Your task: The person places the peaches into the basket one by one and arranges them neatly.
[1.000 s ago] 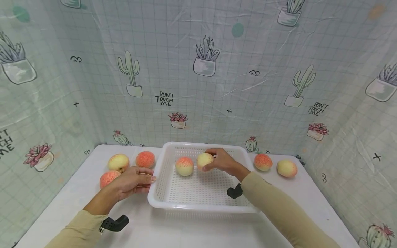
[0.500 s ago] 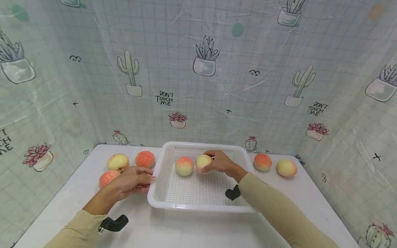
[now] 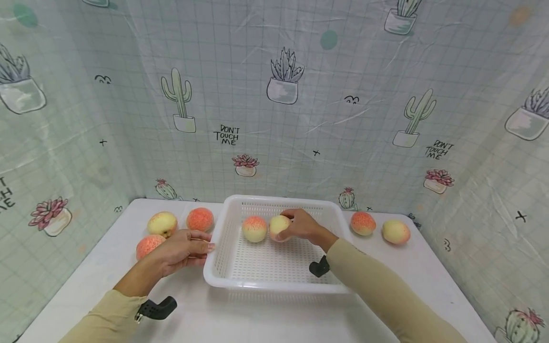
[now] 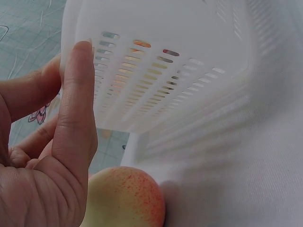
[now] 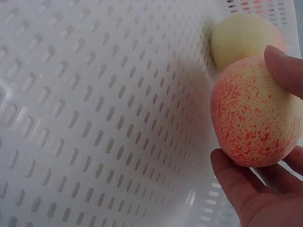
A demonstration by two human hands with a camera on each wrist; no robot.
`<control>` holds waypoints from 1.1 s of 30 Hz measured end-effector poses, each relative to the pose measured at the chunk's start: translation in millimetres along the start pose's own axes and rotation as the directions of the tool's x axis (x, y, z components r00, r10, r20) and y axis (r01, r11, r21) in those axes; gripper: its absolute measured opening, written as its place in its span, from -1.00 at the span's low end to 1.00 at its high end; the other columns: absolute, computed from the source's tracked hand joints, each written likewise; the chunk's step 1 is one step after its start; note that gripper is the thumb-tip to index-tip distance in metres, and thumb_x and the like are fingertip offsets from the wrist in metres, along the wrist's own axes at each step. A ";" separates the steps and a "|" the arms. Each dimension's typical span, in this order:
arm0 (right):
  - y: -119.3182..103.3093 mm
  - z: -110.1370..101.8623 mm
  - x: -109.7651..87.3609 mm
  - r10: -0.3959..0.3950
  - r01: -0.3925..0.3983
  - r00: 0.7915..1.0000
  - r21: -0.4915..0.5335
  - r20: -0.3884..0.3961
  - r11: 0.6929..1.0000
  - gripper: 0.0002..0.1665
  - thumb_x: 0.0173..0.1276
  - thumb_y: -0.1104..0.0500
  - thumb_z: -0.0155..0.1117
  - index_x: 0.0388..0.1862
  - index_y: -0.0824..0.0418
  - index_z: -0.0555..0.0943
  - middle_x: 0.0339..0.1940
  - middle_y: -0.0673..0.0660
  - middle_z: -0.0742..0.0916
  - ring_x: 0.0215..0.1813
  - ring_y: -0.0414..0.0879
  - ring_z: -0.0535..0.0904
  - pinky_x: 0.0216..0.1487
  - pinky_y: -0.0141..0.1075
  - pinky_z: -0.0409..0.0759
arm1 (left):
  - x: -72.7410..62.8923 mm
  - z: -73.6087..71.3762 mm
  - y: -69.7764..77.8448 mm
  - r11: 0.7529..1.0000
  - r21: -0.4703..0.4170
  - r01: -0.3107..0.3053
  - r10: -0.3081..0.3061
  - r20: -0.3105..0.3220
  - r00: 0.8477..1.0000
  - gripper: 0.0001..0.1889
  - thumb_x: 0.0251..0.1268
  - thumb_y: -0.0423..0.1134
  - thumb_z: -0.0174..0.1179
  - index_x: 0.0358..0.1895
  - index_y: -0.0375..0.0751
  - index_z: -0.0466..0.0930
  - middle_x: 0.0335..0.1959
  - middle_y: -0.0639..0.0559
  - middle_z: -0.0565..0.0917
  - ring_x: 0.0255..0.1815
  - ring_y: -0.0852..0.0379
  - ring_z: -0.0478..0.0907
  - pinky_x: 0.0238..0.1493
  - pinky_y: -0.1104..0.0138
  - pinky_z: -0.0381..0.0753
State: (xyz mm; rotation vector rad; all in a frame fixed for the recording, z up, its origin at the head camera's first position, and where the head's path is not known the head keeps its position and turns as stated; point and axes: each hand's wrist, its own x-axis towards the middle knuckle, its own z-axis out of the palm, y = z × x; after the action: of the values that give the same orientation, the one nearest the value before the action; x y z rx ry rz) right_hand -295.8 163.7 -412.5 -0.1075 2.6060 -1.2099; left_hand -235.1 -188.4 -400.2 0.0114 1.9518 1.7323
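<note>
A white perforated plastic basket (image 3: pixel 274 267) stands mid-table. My left hand (image 3: pixel 182 250) holds its left rim, fingertips at the edge; in the left wrist view a finger (image 4: pixel 78 90) lies along the outer wall. Inside the basket, my right hand (image 3: pixel 302 226) grips a yellow peach (image 3: pixel 279 226) with red speckles, thumb on one side and fingers curled on the other. Beside that peach sits a second peach (image 3: pixel 255 229), red above and pale below. Whether the gripped peach touches the basket floor, I cannot tell.
Left of the basket lie a yellow peach (image 3: pixel 163 223) and two red ones, one at the back (image 3: pixel 199 219) and one partly behind my left hand (image 3: pixel 148 245). To the right are a red peach (image 3: pixel 362 223) and a yellowish one (image 3: pixel 396 232). A patterned curtain (image 3: pixel 274 133) encloses the table.
My right hand has shifted slightly left with the peach, bringing it closer to the other peach in the basket. The left hand stays at the rim.
</note>
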 end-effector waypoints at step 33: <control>2.5 4.7 -4.3 0.002 -0.002 1.000 -0.098 0.001 0.995 -0.06 -0.03 0.02 0.77 0.34 0.20 0.56 0.19 0.20 0.70 0.11 0.04 0.62 0.20 -0.03 0.68 | -3.6 4.7 -1.6 1.000 0.025 -0.014 0.015 -0.022 1.000 -0.39 0.34 -0.17 0.44 0.33 -0.45 0.47 -0.07 -0.03 0.81 -0.17 0.08 0.80 -0.07 0.24 0.84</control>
State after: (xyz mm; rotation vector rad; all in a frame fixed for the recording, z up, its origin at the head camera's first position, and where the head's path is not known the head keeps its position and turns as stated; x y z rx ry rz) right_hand -290.3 162.7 -416.4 -0.1248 2.6639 -1.0810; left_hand -229.7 -185.5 -400.5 0.0156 1.9936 1.7241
